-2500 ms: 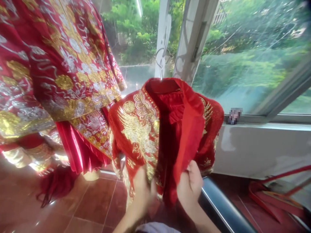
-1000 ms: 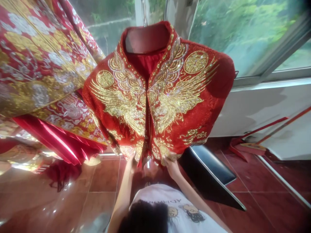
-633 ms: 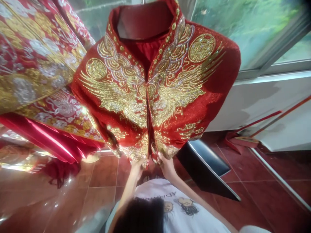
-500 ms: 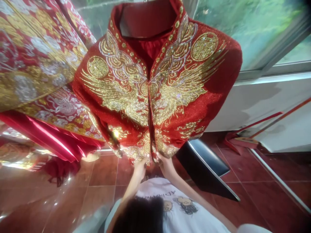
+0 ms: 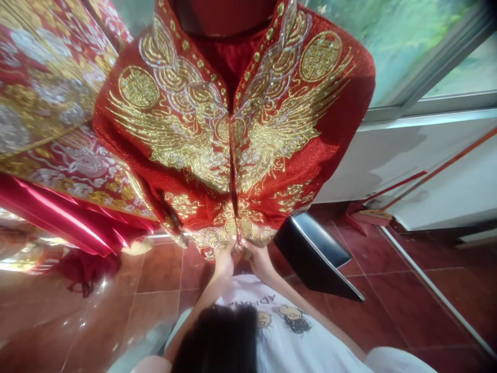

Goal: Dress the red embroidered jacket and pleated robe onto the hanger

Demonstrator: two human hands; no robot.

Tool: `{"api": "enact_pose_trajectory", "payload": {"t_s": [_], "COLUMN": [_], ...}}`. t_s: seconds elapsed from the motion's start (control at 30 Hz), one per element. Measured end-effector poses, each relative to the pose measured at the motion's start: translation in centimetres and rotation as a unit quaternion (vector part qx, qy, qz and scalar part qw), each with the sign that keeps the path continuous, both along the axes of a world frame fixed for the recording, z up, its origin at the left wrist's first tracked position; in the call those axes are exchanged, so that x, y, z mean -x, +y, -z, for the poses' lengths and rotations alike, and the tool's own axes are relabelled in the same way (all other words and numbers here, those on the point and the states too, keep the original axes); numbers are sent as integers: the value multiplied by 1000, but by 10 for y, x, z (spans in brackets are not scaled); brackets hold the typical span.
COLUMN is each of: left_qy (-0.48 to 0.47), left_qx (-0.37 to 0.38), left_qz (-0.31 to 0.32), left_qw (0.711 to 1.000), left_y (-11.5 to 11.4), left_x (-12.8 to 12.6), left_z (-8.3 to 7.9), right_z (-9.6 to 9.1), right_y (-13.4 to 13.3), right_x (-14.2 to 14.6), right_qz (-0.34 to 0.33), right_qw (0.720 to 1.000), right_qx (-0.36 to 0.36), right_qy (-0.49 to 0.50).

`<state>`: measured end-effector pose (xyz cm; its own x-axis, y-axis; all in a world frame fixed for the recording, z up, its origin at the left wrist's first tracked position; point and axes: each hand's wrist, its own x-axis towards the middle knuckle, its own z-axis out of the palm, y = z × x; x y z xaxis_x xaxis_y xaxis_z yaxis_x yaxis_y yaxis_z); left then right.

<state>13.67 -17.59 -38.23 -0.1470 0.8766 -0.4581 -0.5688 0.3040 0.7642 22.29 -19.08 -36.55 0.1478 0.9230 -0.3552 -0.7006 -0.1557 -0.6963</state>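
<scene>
A red jacket (image 5: pixel 186 178) with gold and silver embroidery hangs upright in front of me, its collar cut off by the top of the view. Both hands are at the bottom of its front opening. My left hand (image 5: pixel 224 259) pinches the hem on the left side of the opening, thumb on top. Close beside it, my right hand (image 5: pixel 259 257) grips the hem on the other side. The two front edges nearly meet between my thumbs. Fingers behind the cloth are hidden.
Another embroidered garment (image 5: pixel 42 88) hangs at left, above shiny red cloth (image 5: pixel 70 220). A black angular object (image 5: pixel 318 254) stands right of my hands. A red dustpan (image 5: pixel 359 217) and a broom (image 5: pixel 375 216) rest by the white wall (image 5: pixel 438 171), below a window (image 5: pixel 399 46).
The jacket sits slightly higher and farther left in view, and its collar top is now out of frame. My hands have come closer together at the hem, keeping their hold.
</scene>
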Motion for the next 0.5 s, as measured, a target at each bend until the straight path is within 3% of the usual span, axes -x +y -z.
{"api": "enact_pose_trajectory", "payload": {"t_s": [0.5], "left_qy": [4], "left_qx": [0], "left_qz": [-18], "left_qw": [1000], "left_y": [0], "left_x": [0], "left_z": [-3], "right_z": [1], "right_y": [-1], "right_x": [6], "right_qz": [7], "right_qw": [1000], "right_qx": [10], "right_qy": [-8]}}
